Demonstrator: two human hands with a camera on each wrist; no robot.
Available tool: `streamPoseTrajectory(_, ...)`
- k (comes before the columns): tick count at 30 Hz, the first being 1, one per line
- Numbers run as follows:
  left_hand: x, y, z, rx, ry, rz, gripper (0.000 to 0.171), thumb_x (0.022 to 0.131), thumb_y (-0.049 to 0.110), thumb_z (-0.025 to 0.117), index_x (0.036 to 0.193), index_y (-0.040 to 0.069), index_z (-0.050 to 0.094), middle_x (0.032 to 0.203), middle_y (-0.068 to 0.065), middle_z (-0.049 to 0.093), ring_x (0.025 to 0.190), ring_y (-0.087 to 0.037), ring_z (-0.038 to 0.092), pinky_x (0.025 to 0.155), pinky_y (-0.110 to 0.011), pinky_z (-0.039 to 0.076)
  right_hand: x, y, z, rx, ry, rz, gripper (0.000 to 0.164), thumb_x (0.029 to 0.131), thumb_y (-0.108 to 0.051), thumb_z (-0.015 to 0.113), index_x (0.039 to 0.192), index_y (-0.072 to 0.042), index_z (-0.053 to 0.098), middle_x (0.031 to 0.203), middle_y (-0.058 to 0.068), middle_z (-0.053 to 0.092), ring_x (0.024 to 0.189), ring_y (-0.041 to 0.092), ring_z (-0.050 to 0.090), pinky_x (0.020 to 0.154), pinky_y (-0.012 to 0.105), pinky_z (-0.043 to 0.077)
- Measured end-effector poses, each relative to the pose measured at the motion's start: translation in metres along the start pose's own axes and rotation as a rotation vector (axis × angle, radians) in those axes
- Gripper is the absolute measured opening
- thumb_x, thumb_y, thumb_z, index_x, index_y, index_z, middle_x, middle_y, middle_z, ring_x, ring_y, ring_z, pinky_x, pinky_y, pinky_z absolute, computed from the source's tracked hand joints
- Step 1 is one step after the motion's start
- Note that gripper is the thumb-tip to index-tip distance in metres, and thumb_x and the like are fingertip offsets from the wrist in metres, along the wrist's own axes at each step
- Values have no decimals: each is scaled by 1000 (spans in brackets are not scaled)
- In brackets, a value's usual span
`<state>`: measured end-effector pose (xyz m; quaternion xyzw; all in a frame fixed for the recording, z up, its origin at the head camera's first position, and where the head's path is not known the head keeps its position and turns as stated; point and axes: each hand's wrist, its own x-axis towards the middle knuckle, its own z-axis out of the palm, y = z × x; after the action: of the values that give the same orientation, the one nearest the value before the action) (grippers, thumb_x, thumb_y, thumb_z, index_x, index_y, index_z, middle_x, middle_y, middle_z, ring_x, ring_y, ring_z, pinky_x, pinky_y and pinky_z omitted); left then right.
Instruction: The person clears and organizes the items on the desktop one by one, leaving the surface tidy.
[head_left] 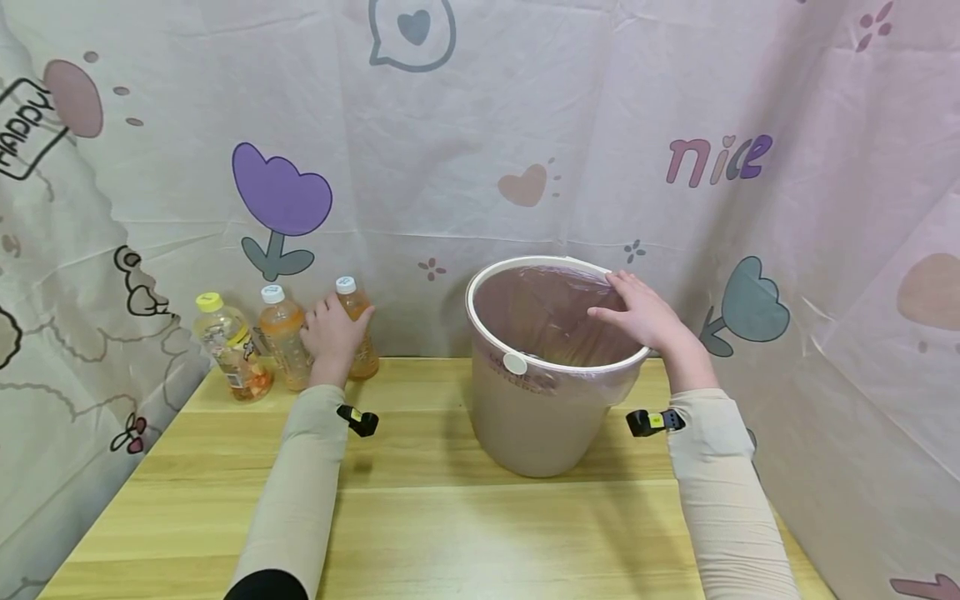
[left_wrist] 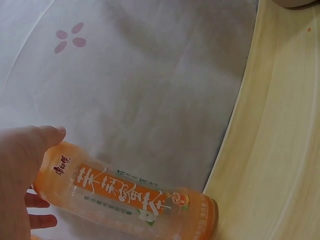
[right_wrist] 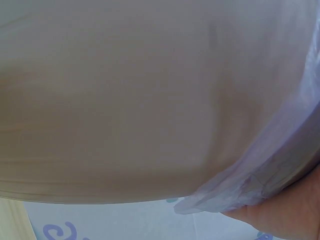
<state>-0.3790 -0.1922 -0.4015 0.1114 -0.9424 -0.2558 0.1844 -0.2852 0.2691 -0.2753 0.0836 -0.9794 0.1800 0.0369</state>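
Note:
Three drink bottles stand in a row at the back left in the head view. My left hand (head_left: 333, 333) is at the rightmost one, an orange-labelled bottle (head_left: 358, 343) with a white cap. In the left wrist view its thumb lies along the shoulder of this bottle (left_wrist: 125, 192), and loosely spread fingers show behind the neck. On the right, a beige bucket (head_left: 525, 425) carries a clear plastic bag (head_left: 551, 308) folded over its rim. My right hand (head_left: 651, 315) grips the bucket's right rim through the bag, thumb on the inner side.
A yellow-capped bottle (head_left: 234, 350) and a white-capped bottle (head_left: 283, 337) stand left of the left hand. A wooden table (head_left: 420, 533) holds everything, and a patterned cloth (head_left: 435, 150) hangs along its back and sides.

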Motion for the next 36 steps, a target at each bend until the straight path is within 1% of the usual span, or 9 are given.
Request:
streamPoseTrajectory(5, -1, -1, 2, -2, 6, 2, 84, 90, 59, 55, 146, 0, 31, 144, -28, 41, 134, -48, 35, 106, -68, 31, 0, 0, 0, 0, 3, -1, 82, 95, -51, 52, 155, -5, 19, 162, 23, 11, 151, 41, 6, 121, 58, 8)
streamPoseTrajectory(10, -6, -2, 2, -3, 32, 16, 83, 90, 57, 57, 145, 0, 32, 142, -28, 43, 133, -48, 36, 107, -67, 30, 0, 0, 0, 3, 1, -2, 82, 95, -51, 52, 155, -5, 19, 162, 22, 10, 151, 40, 5, 121, 58, 8)
streamPoseTrajectory(17, -15, -3, 1, 18, 53, 53, 83, 90, 59, 56, 143, -2, 35, 139, -29, 46, 131, -48, 40, 105, -66, 32, 0, -1, -1, 10, 1, 4, 83, 95, -52, 51, 155, -6, 19, 163, 21, 9, 151, 40, 4, 121, 59, 8)
streamPoseTrajectory(22, -21, -5, 2, 13, 77, 86, 83, 89, 60, 57, 139, -2, 38, 134, -28, 50, 126, -48, 44, 103, -65, 35, -1, -1, -2, 13, -1, 8, 83, 95, -52, 52, 155, -6, 18, 163, 21, 8, 151, 40, 4, 121, 58, 7)
streamPoseTrajectory(27, -28, -5, 3, 6, 121, 126, 81, 86, 60, 62, 134, -2, 42, 126, -28, 56, 117, -47, 50, 98, -64, 39, 0, 0, -2, 11, 4, 4, 82, 95, -51, 52, 155, -5, 19, 163, 22, 9, 151, 40, 5, 121, 58, 8)
streamPoseTrajectory(33, -36, -3, 7, 18, 203, 179, 75, 81, 59, 69, 124, 1, 50, 114, -25, 62, 106, -43, 56, 90, -61, 44, 0, 1, -1, 15, 7, 4, 82, 95, -51, 52, 155, -5, 20, 162, 22, 9, 151, 40, 5, 121, 58, 8)
streamPoseTrajectory(36, -40, -3, 9, 28, 230, 213, 74, 79, 59, 70, 122, 0, 52, 113, -25, 63, 104, -43, 57, 88, -61, 45, 0, 1, -1, 18, 7, 6, 83, 95, -52, 52, 155, -5, 20, 162, 22, 10, 151, 40, 5, 121, 58, 8)
